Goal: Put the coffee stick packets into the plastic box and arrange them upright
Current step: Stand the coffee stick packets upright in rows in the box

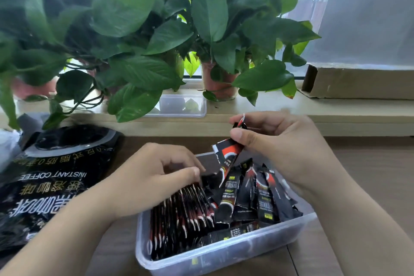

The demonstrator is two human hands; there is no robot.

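Two bare hands work over a clear plastic box (224, 255) on a wooden table (369, 175).

Right hand (280, 141): thumb and fingers pinched on one coffee stick packet (228, 157), black with red and white print. Grip is near the packet's upper end; a short torn-looking tip shows above the thumb. Packet hangs tilted, lower end pointing down and left into the box, just above the packets already there.

Left hand (154, 177): palm down, fingers curled together, fingertips (195, 172) pressing on the top edges of a packed row of packets (179, 219). Whether it actually grips any packet cannot be told.

Box contents: the row on the left side stands on edge, tightly stacked, leaning slightly. Loose packets (257, 192) on the right side lean at mixed angles, some overlapping. One packet (230, 234) lies flat along the near wall.

Surroundings: large black instant coffee bag (51, 181) lies flat on the table, left of the box, mouth toward the window ledge. Clear plastic lid (179, 105) rests on the ledge beyond the box, partly under leaves. Potted plants (134, 29) stand along the ledge. Cardboard box (358, 83) sits at the far right of the ledge, below a pale curtain (369, 6).
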